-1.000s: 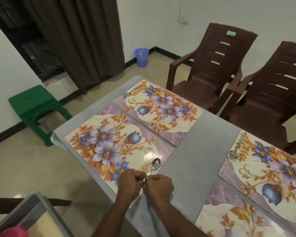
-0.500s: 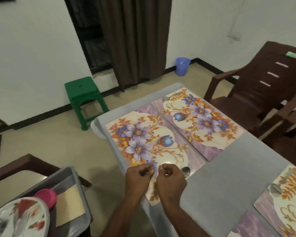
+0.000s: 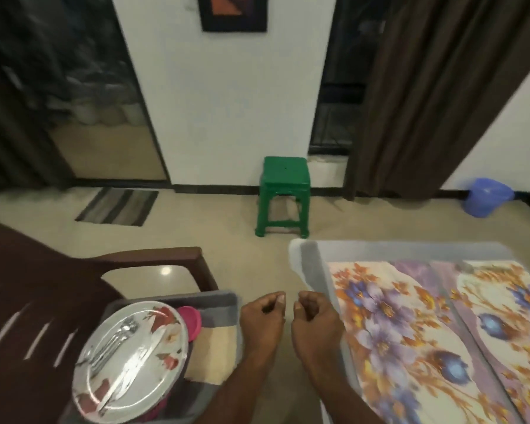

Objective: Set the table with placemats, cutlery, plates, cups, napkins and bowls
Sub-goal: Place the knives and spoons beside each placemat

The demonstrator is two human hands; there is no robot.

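I saw both sets of fingers loosely curled, holding nothing; the left hand (image 3: pixel 262 321) and right hand (image 3: pixel 314 322) hung side by side. Right of them, 2 placemats (image 3: pixel 404 325) lay on the table (image 3: pixel 311 261). Left, the plate (image 3: pixel 129 359) with forks (image 3: pixel 114 341) waited in a tray (image 3: pixel 218 301); plates, cups and napkins remained, I judged.

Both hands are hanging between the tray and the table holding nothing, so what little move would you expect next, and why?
Probably the left hand reaches left to the metal cutlery lying on the round floral plate in the grey tray. Both it and the right hand hold nothing, and the nearest floral placemat shows no plate yet.
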